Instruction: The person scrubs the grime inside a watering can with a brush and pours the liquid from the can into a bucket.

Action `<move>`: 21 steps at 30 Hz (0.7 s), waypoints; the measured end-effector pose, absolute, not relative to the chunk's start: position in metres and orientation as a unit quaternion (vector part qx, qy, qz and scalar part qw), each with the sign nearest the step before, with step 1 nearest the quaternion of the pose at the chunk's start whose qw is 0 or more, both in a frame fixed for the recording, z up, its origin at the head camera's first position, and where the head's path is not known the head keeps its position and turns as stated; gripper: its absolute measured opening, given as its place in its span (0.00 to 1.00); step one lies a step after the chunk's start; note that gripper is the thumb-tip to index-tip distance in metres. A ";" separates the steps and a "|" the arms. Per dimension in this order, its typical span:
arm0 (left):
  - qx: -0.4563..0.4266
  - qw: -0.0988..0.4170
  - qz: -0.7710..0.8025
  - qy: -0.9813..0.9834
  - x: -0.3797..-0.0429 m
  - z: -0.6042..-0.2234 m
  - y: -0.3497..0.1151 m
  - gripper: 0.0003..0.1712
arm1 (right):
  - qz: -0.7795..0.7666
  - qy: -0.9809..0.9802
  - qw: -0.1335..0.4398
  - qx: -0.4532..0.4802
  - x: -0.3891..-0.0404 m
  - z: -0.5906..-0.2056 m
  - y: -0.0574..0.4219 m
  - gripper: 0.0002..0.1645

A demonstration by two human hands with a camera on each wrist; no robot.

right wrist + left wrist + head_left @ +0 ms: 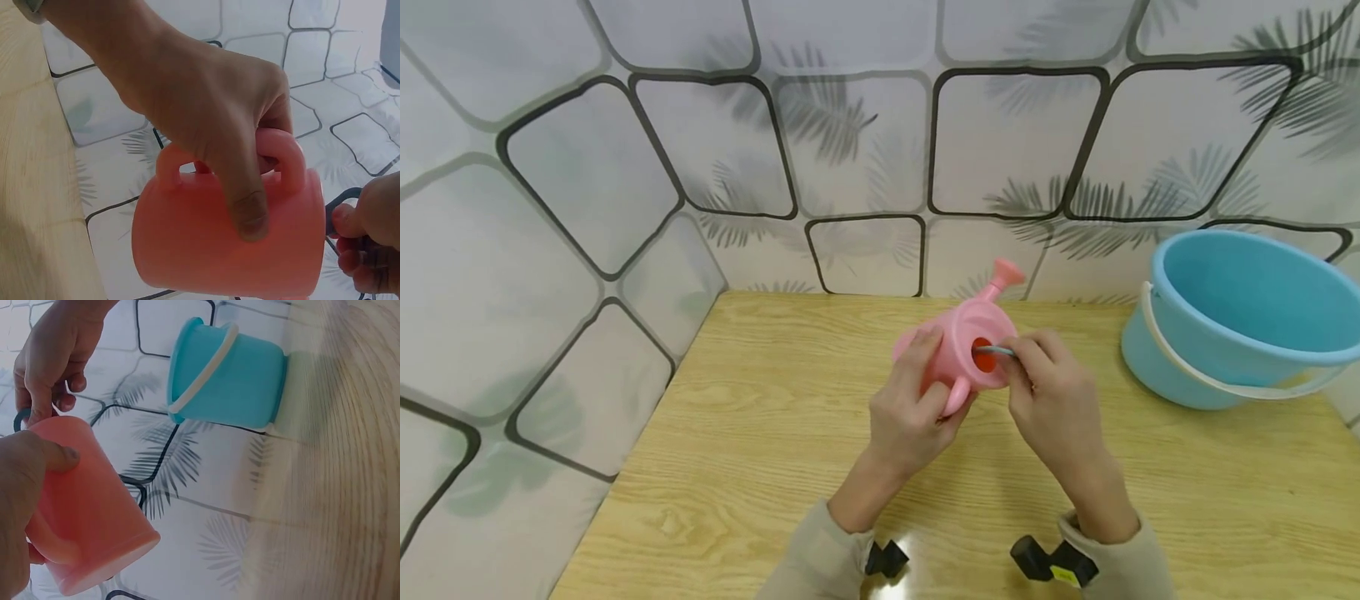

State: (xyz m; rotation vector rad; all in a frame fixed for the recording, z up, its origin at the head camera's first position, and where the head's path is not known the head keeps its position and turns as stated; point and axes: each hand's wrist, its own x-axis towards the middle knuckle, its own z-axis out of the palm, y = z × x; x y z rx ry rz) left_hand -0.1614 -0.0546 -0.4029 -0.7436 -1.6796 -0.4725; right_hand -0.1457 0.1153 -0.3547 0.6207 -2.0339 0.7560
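Observation:
A pink watering can point(946, 358) is held up over the table, tilted so its round opening faces right and its spout points up and away. My left hand point(913, 408) grips it at the handle, thumb lying along the body. A thin blue-grey tool point(997, 350) with a dark looped end point(344, 195) reaches into the opening. Thumb and fingers of my right hand point(1060, 400) pinch that loop, close beside the can's rim. Red-orange shows inside the opening around the tool. The tool's far end is hidden in the can.
A light blue bucket point(1213, 358) with a white handle point(1187, 367) stands on the wooden table point(737, 450), right of both hands. A patterned wall covering point(865, 150) rises behind the table and along its left side.

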 end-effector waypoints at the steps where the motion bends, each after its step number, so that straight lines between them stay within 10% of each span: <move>1: -0.321 0.583 -0.200 -0.719 -0.162 -0.403 -0.055 0.24 | 0.300 -0.818 0.422 0.249 -0.145 -0.354 0.116 0.07; 11: -0.341 0.583 -0.183 -0.714 -0.162 -0.404 -0.055 0.25 | 0.374 -0.805 0.405 0.221 -0.142 -0.349 0.127 0.18; 21: -0.355 0.567 -0.176 -0.722 -0.161 -0.409 -0.054 0.25 | 0.306 -0.808 0.433 0.258 -0.154 -0.359 0.128 0.05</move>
